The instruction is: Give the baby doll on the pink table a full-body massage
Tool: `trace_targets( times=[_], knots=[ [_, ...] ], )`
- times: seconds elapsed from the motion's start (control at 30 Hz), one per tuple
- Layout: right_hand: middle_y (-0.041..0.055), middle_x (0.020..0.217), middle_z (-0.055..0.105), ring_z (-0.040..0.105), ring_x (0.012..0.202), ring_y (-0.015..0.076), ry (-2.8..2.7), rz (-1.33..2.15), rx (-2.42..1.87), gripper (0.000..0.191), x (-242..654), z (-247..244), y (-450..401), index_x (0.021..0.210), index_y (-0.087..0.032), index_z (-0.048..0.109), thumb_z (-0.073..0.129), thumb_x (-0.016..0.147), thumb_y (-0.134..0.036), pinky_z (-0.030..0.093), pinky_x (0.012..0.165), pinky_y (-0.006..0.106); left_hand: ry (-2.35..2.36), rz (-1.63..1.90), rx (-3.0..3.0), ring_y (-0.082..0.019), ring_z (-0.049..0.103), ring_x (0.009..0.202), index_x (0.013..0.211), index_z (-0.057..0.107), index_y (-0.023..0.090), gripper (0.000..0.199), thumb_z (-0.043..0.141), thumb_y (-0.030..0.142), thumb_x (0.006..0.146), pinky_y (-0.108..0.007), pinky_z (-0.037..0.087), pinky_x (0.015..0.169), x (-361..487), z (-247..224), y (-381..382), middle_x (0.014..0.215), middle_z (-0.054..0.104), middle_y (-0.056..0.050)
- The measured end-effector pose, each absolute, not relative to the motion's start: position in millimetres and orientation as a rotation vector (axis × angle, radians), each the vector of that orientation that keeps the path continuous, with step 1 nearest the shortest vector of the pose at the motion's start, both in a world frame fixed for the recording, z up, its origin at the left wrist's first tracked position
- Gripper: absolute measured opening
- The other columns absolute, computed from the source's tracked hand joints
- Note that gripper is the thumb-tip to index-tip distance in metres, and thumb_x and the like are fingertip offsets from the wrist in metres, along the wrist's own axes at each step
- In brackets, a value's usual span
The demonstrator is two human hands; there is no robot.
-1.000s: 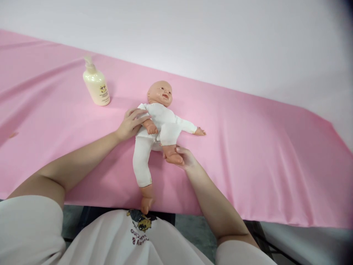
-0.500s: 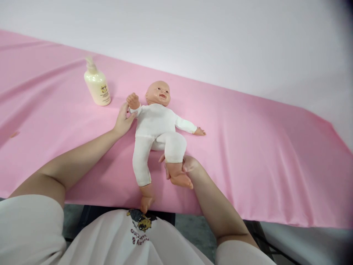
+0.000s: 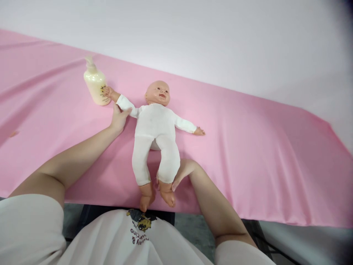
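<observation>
A baby doll [image 3: 156,121] with a white cloth body lies face up, its head away from me and its feet near the table's front edge. My left hand [image 3: 120,117] is closed round the doll's arm on the left, thumb on top and the other fingers mostly hidden beneath the sleeve. That arm is stretched out sideways, and its small hand overlaps the lotion bottle in view. Around the doll's lower leg on the right, just above the foot, my right hand [image 3: 183,171] is closed, with several fingers hidden behind the leg.
A cream-coloured pump bottle [image 3: 95,84] stands upright at the back left, close to the doll's hand. Pink cloth [image 3: 248,147] with soft folds covers the table. Behind it rises a white wall [image 3: 206,40]. The table's front edge runs close to my body.
The doll's arm on the left has swung outward to the left with my left hand. Its bent leg on the right has been straightened and lowered by my right hand.
</observation>
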State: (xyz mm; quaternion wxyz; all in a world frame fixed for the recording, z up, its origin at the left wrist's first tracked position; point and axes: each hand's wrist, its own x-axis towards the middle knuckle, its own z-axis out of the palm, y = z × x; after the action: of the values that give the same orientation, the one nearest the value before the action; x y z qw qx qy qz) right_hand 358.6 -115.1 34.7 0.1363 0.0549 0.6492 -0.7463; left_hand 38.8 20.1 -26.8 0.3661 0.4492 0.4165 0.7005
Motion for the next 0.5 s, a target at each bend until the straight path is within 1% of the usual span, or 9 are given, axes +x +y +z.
trace_targets(
  times=[0.07, 0.1, 0.17, 0.27, 0.33, 0.4, 0.5],
  knots=[
    [0.0207, 0.136, 0.068, 0.069, 0.121, 0.0233, 1.856, -2.212, -0.013, 0.064, 357, 33, -115, 0.131, -0.004, 0.063, 0.089, 0.077, -0.028, 0.052, 0.109, 0.032, 1.083, 1.795, 1.205, -0.029, 0.060, 0.126, 0.122, 0.051, 0.027, 0.069, 0.088, 0.056, 0.072, -0.052, 0.049, 0.112, 38, -28, 20, 0.124, 0.061, -0.008],
    [0.0205, 0.134, 0.069, 0.071, 0.119, 0.0223, 1.841, -2.236, -0.074, 0.062, 356, 33, -114, 0.131, -0.004, 0.062, 0.087, 0.079, -0.028, 0.053, 0.106, 0.032, 1.085, 1.795, 1.231, -0.028, 0.060, 0.126, 0.124, 0.051, 0.027, 0.069, 0.086, 0.058, 0.074, -0.051, 0.050, 0.112, 38, -28, 20, 0.124, 0.061, -0.008],
    [0.0173, 0.130, 0.071, 0.071, 0.120, 0.0210, 1.762, -2.276, -0.155, 0.059, 355, 33, -111, 0.131, -0.006, 0.059, 0.082, 0.082, -0.028, 0.055, 0.103, 0.035, 1.089, 1.801, 1.293, -0.027, 0.060, 0.124, 0.127, 0.050, 0.029, 0.068, 0.082, 0.061, 0.077, -0.048, 0.051, 0.109, 38, -28, 19, 0.125, 0.061, -0.008],
    [0.0139, 0.122, 0.075, 0.072, 0.121, 0.0226, 1.513, -2.312, -0.346, 0.064, 357, 31, -104, 0.132, -0.011, 0.055, 0.086, 0.076, -0.021, 0.056, 0.100, 0.039, 1.115, 1.776, 1.446, -0.025, 0.062, 0.121, 0.133, 0.048, 0.030, 0.065, 0.075, 0.063, 0.084, -0.044, 0.052, 0.106, 39, -25, 15, 0.125, 0.062, -0.008],
    [0.0120, 0.112, 0.078, 0.075, 0.114, 0.0242, 1.396, -2.363, -0.433, 0.068, 360, 25, -101, 0.129, -0.012, 0.055, 0.090, 0.071, -0.016, 0.059, 0.096, 0.039, 1.132, 1.733, 1.569, -0.025, 0.064, 0.118, 0.139, 0.047, 0.030, 0.064, 0.069, 0.062, 0.089, -0.042, 0.052, 0.103, 40, -21, 11, 0.126, 0.063, -0.009],
    [0.0122, 0.105, 0.079, 0.079, 0.103, 0.0247, 1.340, -2.531, -0.426, 0.066, 365, 18, -101, 0.128, -0.012, 0.055, 0.089, 0.073, -0.022, 0.061, 0.088, 0.038, 1.158, 1.687, 1.695, -0.025, 0.064, 0.116, 0.143, 0.046, 0.029, 0.062, 0.066, 0.059, 0.092, -0.042, 0.052, 0.102, 42, -15, 5, 0.130, 0.063, -0.010],
    [0.0153, 0.101, 0.079, 0.079, 0.085, 0.0227, 1.344, -2.991, -0.216, 0.066, 370, 12, -108, 0.124, -0.010, 0.058, 0.089, 0.072, -0.037, 0.062, 0.073, 0.030, 1.188, 1.622, 1.932, -0.027, 0.060, 0.123, 0.141, 0.051, 0.026, 0.053, 0.063, 0.050, 0.096, -0.046, 0.048, 0.108, 46, -3, -7, 0.135, 0.062, -0.012]
  ],
)
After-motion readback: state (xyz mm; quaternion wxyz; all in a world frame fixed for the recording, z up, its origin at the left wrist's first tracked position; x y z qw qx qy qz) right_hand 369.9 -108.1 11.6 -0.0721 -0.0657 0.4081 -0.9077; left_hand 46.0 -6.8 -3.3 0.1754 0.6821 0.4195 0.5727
